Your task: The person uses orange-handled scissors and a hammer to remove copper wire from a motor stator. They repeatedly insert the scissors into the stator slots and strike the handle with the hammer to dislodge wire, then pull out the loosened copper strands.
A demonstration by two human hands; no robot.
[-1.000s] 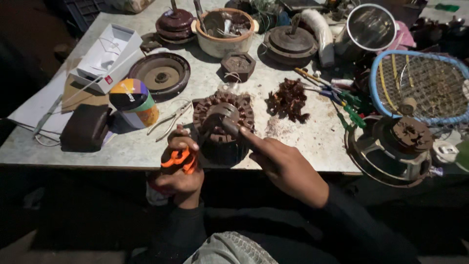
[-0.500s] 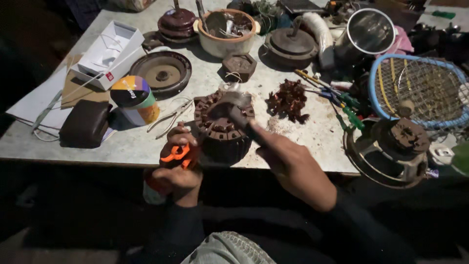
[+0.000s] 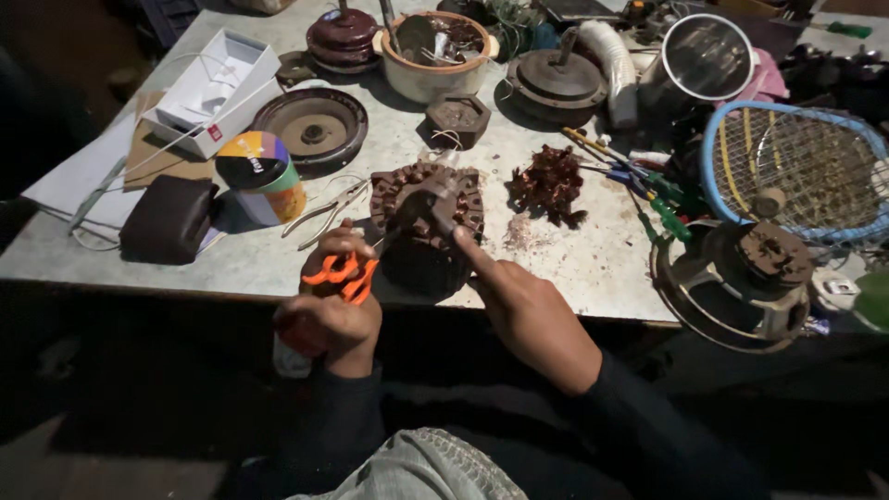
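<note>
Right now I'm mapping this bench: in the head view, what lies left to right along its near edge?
Dark brown pouch → multicoloured tape roll → pliers → rusty motor stator → pile of copper wire scraps → round fan motor housing.
</note>
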